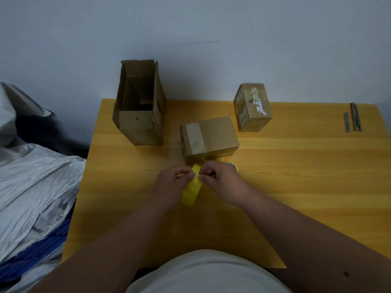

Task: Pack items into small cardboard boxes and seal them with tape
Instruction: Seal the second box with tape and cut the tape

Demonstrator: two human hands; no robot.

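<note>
A small closed cardboard box (209, 135) lies on the wooden table (296, 176), with clear tape over its left part. Just in front of it, my left hand (173, 182) and my right hand (220, 179) meet over a strip of yellow tape (191, 189); both pinch its upper end. The strip hangs down toward me. A tape roll (232, 166) shows partly behind my right hand. A second taped box (252, 106) stands at the back right. A tall open carton (139, 102) stands at the back left.
A wall runs right behind the table. Two grey strips (352, 120) lie at the table's far right. Crumpled grey and blue bags (36, 176) are heaped left of the table's edge. My white shirt fills the bottom of the view.
</note>
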